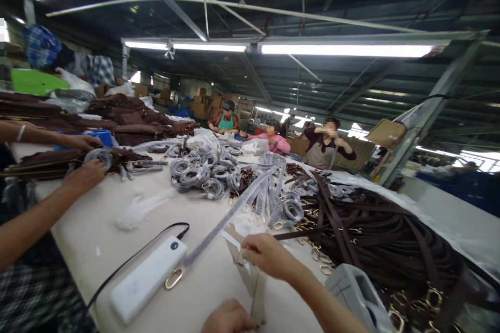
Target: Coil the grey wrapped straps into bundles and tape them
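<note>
My right hand (269,256) is closed, its fingertips pinched at a flat tan strip (236,256) with a white piece (231,239) beside it. Low in the view, my left hand (227,317) is partly cut off by the frame edge; its fingers are closed at the lower end of another tan strip (258,294). Left of them lies a plastic-wrapped strap (222,229) ending in a gold oval ring (174,278). That ring rests next to a white power bank (148,278) with a black cord.
Coiled wrapped straps (203,169) pile up mid-table. Dark brown straps (390,234) with gold clasps heap on the right, near a grey tape dispenser (351,291). At left, a co-worker's hands (84,177) hold a coil over brown bags (42,161). Several people sit beyond.
</note>
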A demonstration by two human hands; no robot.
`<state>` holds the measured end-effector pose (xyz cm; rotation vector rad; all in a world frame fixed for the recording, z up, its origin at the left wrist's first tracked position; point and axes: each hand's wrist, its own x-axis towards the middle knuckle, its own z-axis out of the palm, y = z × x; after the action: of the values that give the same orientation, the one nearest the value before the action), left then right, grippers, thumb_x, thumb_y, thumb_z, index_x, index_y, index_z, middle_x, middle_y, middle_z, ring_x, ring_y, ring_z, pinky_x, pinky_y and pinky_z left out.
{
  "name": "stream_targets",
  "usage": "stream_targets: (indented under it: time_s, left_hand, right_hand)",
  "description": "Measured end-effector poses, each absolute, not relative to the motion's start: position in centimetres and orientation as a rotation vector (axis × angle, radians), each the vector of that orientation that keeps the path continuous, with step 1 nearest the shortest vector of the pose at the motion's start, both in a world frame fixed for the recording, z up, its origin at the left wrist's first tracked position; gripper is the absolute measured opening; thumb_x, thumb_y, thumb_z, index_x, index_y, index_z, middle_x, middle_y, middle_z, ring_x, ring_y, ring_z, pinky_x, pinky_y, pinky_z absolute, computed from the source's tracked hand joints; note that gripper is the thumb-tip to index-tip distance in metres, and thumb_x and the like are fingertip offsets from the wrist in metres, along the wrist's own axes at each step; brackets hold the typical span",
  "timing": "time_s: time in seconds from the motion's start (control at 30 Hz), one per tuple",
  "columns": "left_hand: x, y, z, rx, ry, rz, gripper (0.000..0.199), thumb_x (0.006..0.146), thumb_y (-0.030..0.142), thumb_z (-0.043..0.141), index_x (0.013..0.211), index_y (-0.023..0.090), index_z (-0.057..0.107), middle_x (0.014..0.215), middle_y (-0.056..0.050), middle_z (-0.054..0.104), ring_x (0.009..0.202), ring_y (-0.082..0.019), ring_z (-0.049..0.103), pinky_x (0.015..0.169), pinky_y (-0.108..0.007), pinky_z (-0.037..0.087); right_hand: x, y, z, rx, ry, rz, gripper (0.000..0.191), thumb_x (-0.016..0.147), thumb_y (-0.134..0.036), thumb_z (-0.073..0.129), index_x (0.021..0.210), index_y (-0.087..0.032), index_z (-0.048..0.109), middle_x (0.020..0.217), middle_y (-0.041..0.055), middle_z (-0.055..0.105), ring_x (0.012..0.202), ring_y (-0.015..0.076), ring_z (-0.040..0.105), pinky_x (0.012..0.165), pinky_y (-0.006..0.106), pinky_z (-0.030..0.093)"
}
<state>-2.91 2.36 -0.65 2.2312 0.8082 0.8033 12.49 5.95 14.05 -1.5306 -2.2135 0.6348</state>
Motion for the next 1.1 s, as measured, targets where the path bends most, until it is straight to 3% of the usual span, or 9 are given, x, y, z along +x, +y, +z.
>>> stream_targets:
  time_s: [0.07,0.13,0.2,0.27,0.5,0.67,0.77,0.87,1.1]
  left_hand:
    - [-3.6,4.0,2.0,2.256,1.149,0.846,0.04,0.086,0.008,0.039,0.114,0.019,0.065,0.116,-0.012,0.064,0.11,-0.024,0.056,0.096,-0.032,0.043]
    - [-4.4,6.2,4.9,2.249,1.696,0.601,0.042,0.088,0.005,0.036,0.122,0.015,0.059,0.124,-0.015,0.06,0.118,-0.027,0.052,0.102,-0.04,0.038]
    - [-5.1,8.4,6.9,2.163,1.862,0.499,0.04,0.083,0.001,0.039,0.117,0.003,0.059,0.119,-0.025,0.059,0.117,-0.037,0.053,0.099,-0.05,0.038]
    - [-5.3,10.1,7.6,2.089,1.884,0.441,0.035,0.08,0.0,0.042,0.109,-0.001,0.061,0.112,-0.029,0.062,0.111,-0.04,0.057,0.094,-0.052,0.04]
    - [-6.1,11.1,7.5,1.767,1.653,0.528,0.018,0.076,0.001,0.047,0.083,0.013,0.06,0.111,-0.023,0.065,0.119,-0.035,0.055,0.101,-0.05,0.037]
    - [-6.1,8.7,9.2,1.266,1.138,0.612,0.005,0.082,0.016,0.054,0.079,0.016,0.051,0.076,-0.011,0.07,0.072,-0.023,0.07,0.072,-0.039,0.055]
    - [-4.5,5.9,9.8,0.988,0.863,0.724,0.007,0.088,0.02,0.053,0.087,0.014,0.05,0.085,-0.013,0.072,0.074,-0.018,0.072,0.074,-0.033,0.057]
    - [-2.1,3.0,9.8,0.791,0.714,0.819,0.007,0.092,0.017,0.049,0.092,0.011,0.053,0.097,-0.017,0.071,0.085,-0.016,0.072,0.082,-0.027,0.056]
    - [1.6,-0.3,9.7,0.562,0.682,0.908,0.004,0.093,0.01,0.049,0.096,0.011,0.051,0.093,-0.015,0.073,0.078,-0.016,0.073,0.078,-0.027,0.057]
  right_hand:
    - [12.2,5.0,12.6,-1.517,-2.273,0.687,0.017,0.073,-0.013,0.061,0.08,-0.017,0.076,0.065,0.0017,0.07,0.063,0.0161,0.062,0.06,0.024,0.041]
    - [12.1,3.9,12.1,-1.54,-2.314,0.751,0.022,0.074,-0.017,0.063,0.091,-0.019,0.077,0.071,0.0025,0.074,0.065,0.0165,0.064,0.061,0.023,0.042]
    - [12.5,2.9,12.1,-1.613,-2.337,0.782,0.028,0.074,-0.022,0.065,0.1,-0.022,0.077,0.081,0.0041,0.077,0.072,0.0182,0.066,0.064,0.024,0.043]
    - [13.1,2.1,12.4,-1.697,-2.335,0.791,0.031,0.073,-0.025,0.067,0.103,-0.024,0.076,0.088,0.0046,0.077,0.078,0.0194,0.068,0.067,0.024,0.043]
    - [15.5,0.5,13.6,-1.674,-2.26,0.732,0.024,0.075,-0.022,0.061,0.094,-0.022,0.075,0.079,0.0018,0.073,0.073,0.0168,0.063,0.064,0.023,0.04]
    - [15.8,-0.9,13.3,-1.576,-2.066,0.96,0.016,0.081,-0.029,0.059,0.081,-0.018,0.07,0.067,-0.001,0.061,0.065,0.015,0.054,0.058,0.024,0.036]
    - [15.0,-2.3,12.3,-1.457,-1.615,1.379,0.046,0.083,-0.058,0.058,0.098,-0.016,0.067,0.088,0.0053,0.067,0.082,0.0187,0.061,0.072,0.029,0.044]
    - [13.4,-4.1,10.7,-1.203,-1.222,1.699,0.07,0.078,-0.076,0.053,0.114,-0.017,0.061,0.1,0.0084,0.068,0.098,0.02,0.063,0.088,0.033,0.044]
    - [11.6,-7.7,7.9,-1.075,-0.769,1.926,0.063,0.063,-0.071,0.073,0.088,-0.017,0.055,0.067,-0.0007,0.063,0.053,0.0121,0.061,0.057,0.027,0.047]
